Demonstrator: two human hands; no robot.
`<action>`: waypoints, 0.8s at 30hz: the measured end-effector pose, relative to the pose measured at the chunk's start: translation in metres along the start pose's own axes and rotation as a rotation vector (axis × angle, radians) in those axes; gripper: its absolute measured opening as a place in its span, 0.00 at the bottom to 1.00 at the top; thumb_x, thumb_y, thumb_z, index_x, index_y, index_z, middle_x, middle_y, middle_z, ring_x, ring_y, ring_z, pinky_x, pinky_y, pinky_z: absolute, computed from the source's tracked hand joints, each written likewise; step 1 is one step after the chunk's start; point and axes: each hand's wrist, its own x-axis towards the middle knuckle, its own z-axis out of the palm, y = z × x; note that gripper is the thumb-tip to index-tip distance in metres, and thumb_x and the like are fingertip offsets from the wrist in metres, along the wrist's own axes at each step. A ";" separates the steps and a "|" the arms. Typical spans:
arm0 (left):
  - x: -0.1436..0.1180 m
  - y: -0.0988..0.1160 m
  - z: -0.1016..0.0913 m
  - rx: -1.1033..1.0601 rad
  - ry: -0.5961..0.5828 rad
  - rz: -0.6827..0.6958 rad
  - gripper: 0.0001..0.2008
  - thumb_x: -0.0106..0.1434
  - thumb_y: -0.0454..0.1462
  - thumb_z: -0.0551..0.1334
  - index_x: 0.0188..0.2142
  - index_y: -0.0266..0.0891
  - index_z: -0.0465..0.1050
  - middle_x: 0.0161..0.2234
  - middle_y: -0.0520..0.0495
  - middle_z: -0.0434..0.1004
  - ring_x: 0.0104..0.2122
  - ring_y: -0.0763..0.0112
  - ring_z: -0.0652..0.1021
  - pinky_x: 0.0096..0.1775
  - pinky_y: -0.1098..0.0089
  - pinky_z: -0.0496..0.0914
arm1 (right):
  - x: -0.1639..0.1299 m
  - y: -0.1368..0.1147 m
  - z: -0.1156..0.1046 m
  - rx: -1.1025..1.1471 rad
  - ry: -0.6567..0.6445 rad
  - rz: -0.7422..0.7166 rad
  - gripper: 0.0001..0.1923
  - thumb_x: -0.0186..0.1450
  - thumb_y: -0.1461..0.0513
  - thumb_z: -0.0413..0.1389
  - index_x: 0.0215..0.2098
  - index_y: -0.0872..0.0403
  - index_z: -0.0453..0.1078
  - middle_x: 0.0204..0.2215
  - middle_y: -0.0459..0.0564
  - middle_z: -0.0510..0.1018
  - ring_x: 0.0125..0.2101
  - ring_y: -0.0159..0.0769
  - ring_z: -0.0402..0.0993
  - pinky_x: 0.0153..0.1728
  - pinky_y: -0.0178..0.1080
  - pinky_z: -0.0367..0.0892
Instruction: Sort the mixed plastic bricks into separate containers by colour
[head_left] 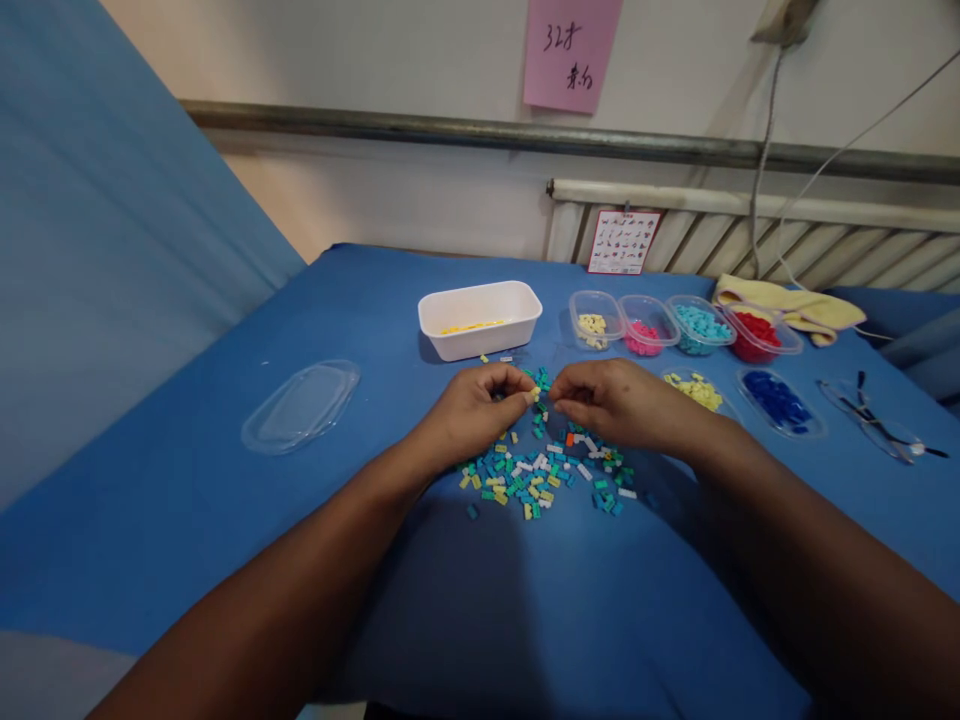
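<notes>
Thumb and forefinger of my left hand (480, 408) are closed on a small pale-yellow building brick (535, 394). Just to its right, my right hand (611, 402) is in a pinch, its fingertips close to that brick. Whatever the right fingers hold, if anything, is too small to make out. Below and between both hands lies a loose pile of small building bricks (534, 478) in green, teal, white and yellow. One orange brick (570, 439) stands out near the right hand. My hands cover part of the pile.
Behind the hands stands a white tub (450, 345) with yellow pieces inside. Clear containers hold cream (592, 328), pink (642, 338), light-blue (701, 325) and red bricks (756, 330). Yellow (697, 390) and dark-blue bricks (778, 400) lie nearer. Clear lids (304, 405), glasses (877, 415) and a yellow cloth (795, 308) flank them.
</notes>
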 end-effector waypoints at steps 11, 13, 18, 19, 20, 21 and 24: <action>-0.005 0.014 0.004 -0.215 0.069 -0.110 0.14 0.58 0.45 0.75 0.36 0.37 0.81 0.28 0.52 0.79 0.25 0.78 0.69 0.29 0.73 0.63 | 0.004 -0.013 0.016 0.208 0.193 -0.062 0.08 0.73 0.61 0.63 0.49 0.50 0.80 0.40 0.47 0.89 0.37 0.35 0.85 0.41 0.38 0.78; -0.005 0.015 0.005 -0.210 0.053 -0.106 0.14 0.59 0.45 0.75 0.37 0.37 0.81 0.28 0.51 0.80 0.25 0.78 0.71 0.30 0.72 0.64 | 0.003 -0.014 0.015 0.193 0.206 -0.068 0.05 0.73 0.61 0.63 0.46 0.51 0.80 0.38 0.47 0.89 0.36 0.35 0.85 0.39 0.37 0.77; -0.005 0.015 0.006 -0.202 0.025 -0.098 0.14 0.59 0.44 0.74 0.39 0.38 0.81 0.30 0.49 0.83 0.27 0.74 0.76 0.31 0.72 0.68 | 0.004 -0.017 0.017 0.243 0.226 -0.043 0.05 0.70 0.64 0.62 0.42 0.51 0.80 0.35 0.46 0.88 0.33 0.34 0.83 0.34 0.35 0.74; -0.005 0.015 0.006 -0.197 0.023 -0.095 0.14 0.59 0.44 0.74 0.39 0.38 0.81 0.30 0.49 0.83 0.28 0.73 0.77 0.33 0.71 0.70 | 0.005 -0.018 0.016 0.245 0.228 -0.036 0.05 0.70 0.64 0.61 0.42 0.51 0.80 0.35 0.46 0.87 0.32 0.34 0.83 0.34 0.35 0.74; -0.004 0.014 0.006 -0.190 0.027 -0.088 0.14 0.59 0.44 0.74 0.40 0.38 0.82 0.31 0.48 0.84 0.30 0.71 0.79 0.34 0.71 0.71 | 0.004 -0.017 0.014 0.238 0.233 -0.029 0.05 0.70 0.64 0.61 0.42 0.51 0.80 0.34 0.46 0.87 0.32 0.34 0.82 0.34 0.35 0.74; -0.003 0.013 0.005 -0.179 0.040 -0.076 0.14 0.59 0.44 0.74 0.40 0.38 0.82 0.32 0.47 0.85 0.32 0.70 0.80 0.36 0.70 0.73 | 0.002 -0.016 0.010 0.222 0.247 -0.021 0.05 0.70 0.63 0.61 0.42 0.52 0.80 0.34 0.46 0.87 0.32 0.34 0.82 0.35 0.36 0.74; 0.001 0.006 0.003 -0.108 0.118 -0.007 0.16 0.60 0.46 0.74 0.42 0.39 0.83 0.36 0.46 0.86 0.34 0.68 0.81 0.37 0.68 0.74 | -0.013 -0.002 -0.010 0.127 0.330 0.021 0.06 0.70 0.60 0.62 0.42 0.52 0.81 0.34 0.47 0.86 0.32 0.35 0.81 0.36 0.37 0.74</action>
